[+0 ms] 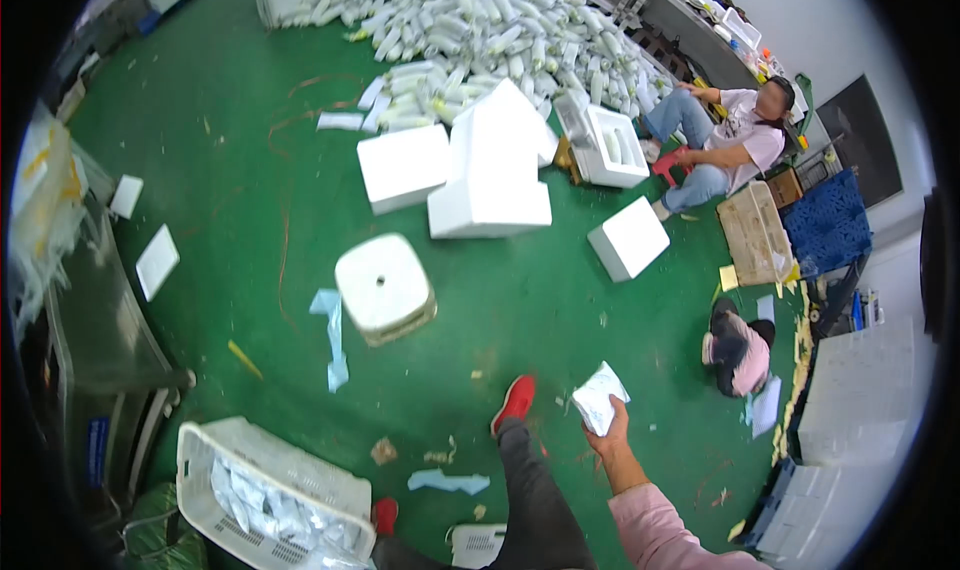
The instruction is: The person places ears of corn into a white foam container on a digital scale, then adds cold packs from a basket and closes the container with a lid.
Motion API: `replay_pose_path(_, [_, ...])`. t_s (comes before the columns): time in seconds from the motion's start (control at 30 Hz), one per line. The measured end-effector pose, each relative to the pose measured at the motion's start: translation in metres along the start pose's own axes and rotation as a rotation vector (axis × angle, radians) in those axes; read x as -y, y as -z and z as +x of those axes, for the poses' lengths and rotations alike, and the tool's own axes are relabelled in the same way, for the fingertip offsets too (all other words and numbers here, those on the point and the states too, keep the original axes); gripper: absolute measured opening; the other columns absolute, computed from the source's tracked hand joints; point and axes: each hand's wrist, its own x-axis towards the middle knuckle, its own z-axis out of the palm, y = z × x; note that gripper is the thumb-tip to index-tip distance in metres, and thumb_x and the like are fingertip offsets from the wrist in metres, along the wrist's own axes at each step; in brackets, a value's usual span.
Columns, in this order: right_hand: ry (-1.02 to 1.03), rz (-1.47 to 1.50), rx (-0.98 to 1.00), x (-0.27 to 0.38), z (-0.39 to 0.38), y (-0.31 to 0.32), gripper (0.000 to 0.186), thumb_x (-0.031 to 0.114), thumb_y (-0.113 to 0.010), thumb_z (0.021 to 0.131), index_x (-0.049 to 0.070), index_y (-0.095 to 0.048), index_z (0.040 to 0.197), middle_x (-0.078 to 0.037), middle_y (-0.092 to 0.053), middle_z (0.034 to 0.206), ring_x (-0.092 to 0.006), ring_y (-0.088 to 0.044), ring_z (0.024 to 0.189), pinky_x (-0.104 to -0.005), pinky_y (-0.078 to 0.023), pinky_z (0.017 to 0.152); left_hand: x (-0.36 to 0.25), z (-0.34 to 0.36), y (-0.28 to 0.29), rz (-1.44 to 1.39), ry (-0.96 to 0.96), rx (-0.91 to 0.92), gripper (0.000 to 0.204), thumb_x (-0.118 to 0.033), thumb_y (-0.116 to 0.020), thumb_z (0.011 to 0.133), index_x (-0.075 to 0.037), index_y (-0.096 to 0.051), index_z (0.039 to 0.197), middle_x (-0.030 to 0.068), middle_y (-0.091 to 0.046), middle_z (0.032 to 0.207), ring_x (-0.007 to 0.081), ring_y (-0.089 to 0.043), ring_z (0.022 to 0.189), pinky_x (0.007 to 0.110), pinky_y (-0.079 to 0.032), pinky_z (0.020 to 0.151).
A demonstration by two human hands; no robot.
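My right hand [612, 428] grips a white, crumpled-looking packet [597, 390], held out over the green floor below centre in the head view. My left hand is not in view. At the lower left, beside my legs, a white plastic crate [195, 470] holds several pale blue packets [240, 500]. My red shoes [516, 405] show on the floor. A white plastic stool [380, 280] stands ahead of me, with a strip of light blue material [328, 335] on the floor beside it.
A large heap of wrapped long bundles [480, 30] lies beyond white foam boxes [480, 210]. A seated person [745, 145] is at the right, near crates [760, 230]. Pink-and-dark items [740, 355] lie on the right floor. A metal cart [90, 350] stands at the left.
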Motion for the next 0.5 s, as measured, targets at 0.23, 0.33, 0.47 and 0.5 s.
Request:
replay_pose_path(0.23, [0.08, -0.03, 0.076, 0.182, 0.149, -0.059, 0.045, 0.029, -0.06, 0.077, 0.012, -0.05, 0.117, -0.005, -0.06, 0.107, -0.0252, -0.06, 0.093, -0.036, -0.05, 0.074, 0.042, -0.05, -0.253, -0.161, -0.113, -0.027, 0.051, -0.018, -0.059, 0.08, 0.002, -0.041, 0.123, 0.0151, -0.053, 0.117, 0.0309, -0.051, 0.105, 0.045, -0.044, 0.089])
replay_pose_path(0.33, [0.125, -0.01, 0.121, 0.253, 0.202, -0.081, 0.045, 0.026, -0.059, 0.079, 0.011, -0.048, 0.119, -0.006, -0.06, 0.11, -0.0259, -0.06, 0.096, -0.0375, -0.05, 0.078, 0.04, -0.05, -0.362, -0.118, -0.07, 0.119, 0.045, -0.017, -0.059, 0.08, 0.002, -0.046, 0.119, 0.0142, -0.056, 0.112, 0.0292, -0.054, 0.102, 0.039, -0.044, 0.09])
replay_pose_path(0.47, [0.135, 0.032, 0.123, 0.332, 0.263, -0.122, 0.045, 0.022, -0.06, 0.079, 0.005, -0.049, 0.119, -0.011, -0.06, 0.109, -0.0277, -0.06, 0.096, -0.04, -0.05, 0.084, 0.028, -0.059, -0.496, -0.038, -0.087, 0.265, 0.042, -0.012, -0.058, 0.08, 0.004, -0.046, 0.117, 0.0129, -0.057, 0.112, 0.0262, -0.054, 0.104, 0.038, -0.042, 0.093])
replay_pose_path(0.5, [0.138, 0.036, 0.123, 0.349, 0.277, -0.135, 0.045, 0.022, -0.06, 0.079, 0.005, -0.049, 0.119, -0.011, -0.06, 0.109, -0.0277, -0.06, 0.096, -0.04, -0.05, 0.084, 0.024, -0.061, -0.531, -0.024, -0.097, 0.298, 0.042, -0.011, -0.058, 0.08, 0.004, -0.046, 0.117, 0.0127, -0.057, 0.113, 0.026, -0.053, 0.105, 0.038, -0.041, 0.093])
